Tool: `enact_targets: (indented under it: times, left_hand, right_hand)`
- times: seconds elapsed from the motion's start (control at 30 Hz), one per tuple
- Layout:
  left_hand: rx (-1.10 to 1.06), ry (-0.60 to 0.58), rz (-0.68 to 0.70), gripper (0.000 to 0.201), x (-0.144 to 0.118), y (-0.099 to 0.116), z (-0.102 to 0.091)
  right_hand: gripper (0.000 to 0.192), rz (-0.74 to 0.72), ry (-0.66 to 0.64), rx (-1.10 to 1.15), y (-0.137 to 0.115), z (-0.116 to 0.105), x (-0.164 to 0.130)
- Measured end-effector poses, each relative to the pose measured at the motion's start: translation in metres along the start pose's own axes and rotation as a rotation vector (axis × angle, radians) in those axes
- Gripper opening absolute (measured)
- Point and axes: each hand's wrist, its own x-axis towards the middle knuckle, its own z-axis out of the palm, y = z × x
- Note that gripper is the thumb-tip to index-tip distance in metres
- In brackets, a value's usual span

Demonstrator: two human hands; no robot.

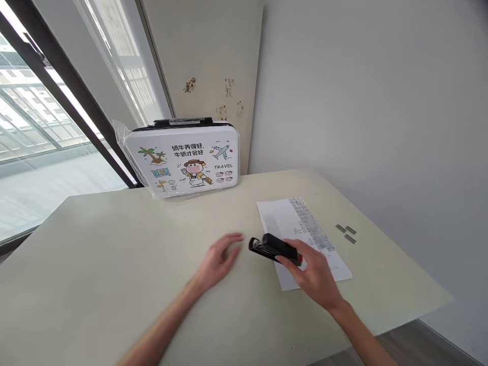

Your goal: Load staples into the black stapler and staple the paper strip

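A black stapler (280, 248) is gripped in my right hand (313, 274), its front end pointing left. It is held over the left part of some printed paper (282, 216) on the table. My left hand (218, 260) hovers or rests just left of the stapler, fingers curved and apart, with nothing in it. A small gap separates its fingertips from the stapler's front end. Several grey staple strips (346, 230) lie to the right of the paper.
The pale table (114, 254) spreads to both sides, its right edge near a white wall (362, 101). At the back stands a white case (190, 160) with cartoon prints and plastic wrap. A window (46, 112) is on the left.
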Motion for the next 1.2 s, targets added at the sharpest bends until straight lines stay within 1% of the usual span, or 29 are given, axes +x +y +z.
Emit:
enact_targets:
  times: [0.1, 0.17, 0.27, 0.37, 0.53, 0.6, 0.73, 0.83, 1.03, 1.13, 1.2]
  left_hand:
    - [-0.031, 0.180, -0.113, 0.036, -0.003, -0.016, -0.039]
    - [-0.044, 0.278, -0.171, 0.041, -0.004, -0.024, -0.056]
    - [-0.074, 0.369, -0.227, 0.041, -0.005, -0.030, -0.068]
    - [-0.103, 0.411, -0.252, 0.041, -0.006, -0.029, -0.069]
    - [-0.122, 0.447, -0.286, 0.039, -0.005, -0.026, -0.064]
    - [-0.121, 0.459, -0.298, 0.039, -0.005, -0.025, -0.063]
    - [-0.109, 0.500, -0.322, 0.037, -0.005, -0.024, -0.063]
    - [-0.083, 0.564, -0.343, 0.034, -0.006, -0.025, -0.064]
    - [-0.074, 0.741, -0.372, 0.031, -0.009, -0.033, -0.068]
    - [-0.134, 0.769, -0.376, 0.033, -0.010, -0.037, -0.070]
    - [-0.199, 0.765, -0.359, 0.035, -0.010, -0.038, -0.070]
  right_hand:
    - [0.021, -0.102, -0.087, 0.064, -0.005, 0.035, 0.030]
    - [0.022, -0.137, -0.148, 0.088, -0.008, 0.059, 0.051]
    - [0.023, -0.172, -0.205, 0.093, -0.010, 0.091, 0.075]
    - [0.024, -0.188, -0.234, 0.118, -0.009, 0.109, 0.087]
    - [0.031, -0.147, -0.244, 0.200, -0.003, 0.117, 0.087]
    - [0.034, -0.093, -0.219, 0.237, 0.001, 0.119, 0.083]
    - [0.049, 0.031, -0.137, 0.284, 0.007, 0.124, 0.080]
    - [0.049, 0.074, -0.127, 0.299, 0.009, 0.127, 0.079]
    - [0.047, 0.092, -0.129, 0.297, 0.007, 0.129, 0.079]
    - [0.048, 0.088, -0.126, 0.282, 0.005, 0.128, 0.078]
    - [0.043, 0.070, -0.147, 0.273, 0.003, 0.126, 0.077]
